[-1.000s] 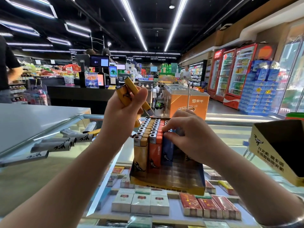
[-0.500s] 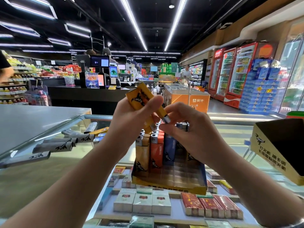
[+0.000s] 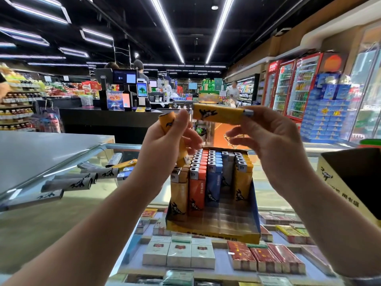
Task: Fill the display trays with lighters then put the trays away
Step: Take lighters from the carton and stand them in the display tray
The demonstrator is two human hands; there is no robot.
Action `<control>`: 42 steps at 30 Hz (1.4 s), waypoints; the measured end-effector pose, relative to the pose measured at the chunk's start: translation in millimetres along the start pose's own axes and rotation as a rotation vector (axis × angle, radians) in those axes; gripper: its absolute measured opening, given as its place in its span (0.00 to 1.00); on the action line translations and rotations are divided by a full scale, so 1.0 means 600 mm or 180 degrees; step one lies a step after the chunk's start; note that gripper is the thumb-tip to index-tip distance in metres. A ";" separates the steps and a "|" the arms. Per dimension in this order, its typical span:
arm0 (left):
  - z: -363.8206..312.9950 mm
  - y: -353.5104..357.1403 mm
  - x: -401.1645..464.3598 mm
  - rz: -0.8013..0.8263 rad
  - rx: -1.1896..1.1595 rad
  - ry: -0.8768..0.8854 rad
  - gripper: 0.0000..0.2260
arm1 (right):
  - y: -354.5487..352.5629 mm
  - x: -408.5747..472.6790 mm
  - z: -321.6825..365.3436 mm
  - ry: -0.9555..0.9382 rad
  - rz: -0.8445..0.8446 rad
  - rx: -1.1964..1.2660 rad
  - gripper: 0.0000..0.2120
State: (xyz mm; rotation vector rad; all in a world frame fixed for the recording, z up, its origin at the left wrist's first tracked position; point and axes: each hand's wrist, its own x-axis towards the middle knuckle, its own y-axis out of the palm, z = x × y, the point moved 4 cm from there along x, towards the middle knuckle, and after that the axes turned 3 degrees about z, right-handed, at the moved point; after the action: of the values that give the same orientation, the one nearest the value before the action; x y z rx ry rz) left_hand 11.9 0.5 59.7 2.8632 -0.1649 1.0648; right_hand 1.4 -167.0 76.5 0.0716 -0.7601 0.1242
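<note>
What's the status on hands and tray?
Right hand pinches one yellow lighter, sideways above display tray. Left hand grips more yellow lighters. Tray part-filled; nothing blocking.

Both hands are raised above a display tray (image 3: 212, 232) that stands on a glass counter (image 3: 61, 213). The right hand (image 3: 268, 139) pinches a yellow lighter (image 3: 218, 116) held level, its metal end pointing right. The left hand (image 3: 165, 143) grips more yellow lighters (image 3: 167, 124), tilted. The tray holds upright rows of yellow, orange, blue and grey lighters toward its back. Loose grey lighters (image 3: 80, 182) lie on the counter at left, and cigarette packs (image 3: 179, 254) show under the glass.
</note>
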 end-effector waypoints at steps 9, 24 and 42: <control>0.002 -0.018 0.004 -0.0519 0.0274 -0.0021 0.21 | -0.024 0.004 0.004 0.0181 0.0338 -0.0758 0.08; 0.000 -0.004 -0.003 -0.0259 0.0276 -0.0098 0.17 | -0.024 -0.002 -0.013 0.0601 0.1859 -0.2602 0.09; 0.020 -0.010 -0.001 -0.0267 0.0548 -0.0166 0.12 | -0.021 -0.002 -0.024 0.0236 0.1827 -0.3137 0.06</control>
State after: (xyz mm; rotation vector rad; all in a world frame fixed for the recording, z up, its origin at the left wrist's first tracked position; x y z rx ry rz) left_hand 19.7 5.0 50.1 3.0208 0.0459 1.0371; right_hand 12.2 -178.0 65.0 -1.0872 -0.6819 0.2818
